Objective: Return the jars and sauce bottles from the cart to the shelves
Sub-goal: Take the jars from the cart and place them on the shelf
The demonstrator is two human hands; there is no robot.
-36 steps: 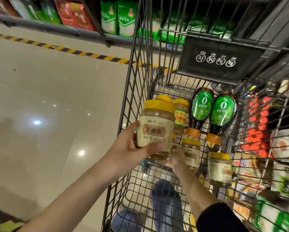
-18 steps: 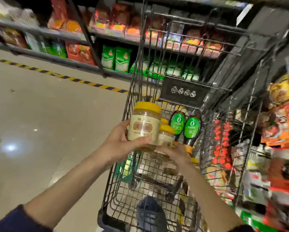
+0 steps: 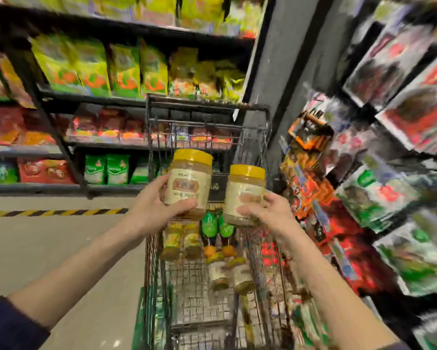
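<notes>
My left hand (image 3: pixel 154 208) grips a large yellow-lidded jar (image 3: pixel 190 180) upright above the wire cart (image 3: pixel 151 261). Beside it, my right hand (image 3: pixel 268 213) holds a second, slightly smaller yellow-lidded jar (image 3: pixel 245 195) at about the same height. Down in the cart basket lie two dark sauce bottles with green labels (image 3: pixel 216 227) and several small yellow-lidded jars (image 3: pixel 218 270). The picture is blurred by motion.
Shelves of green, yellow and red packets (image 3: pixel 98 69) run across the far side of the aisle behind a yellow-black floor stripe (image 3: pixel 53 212). A grey pillar (image 3: pixel 285 59) stands past the cart. Racks of hanging packets (image 3: pixel 389 173) crowd the right side.
Both hands have lifted out of the cart, each with a jar, and the jars are now held apart. The view has swung upward toward the shelves.
</notes>
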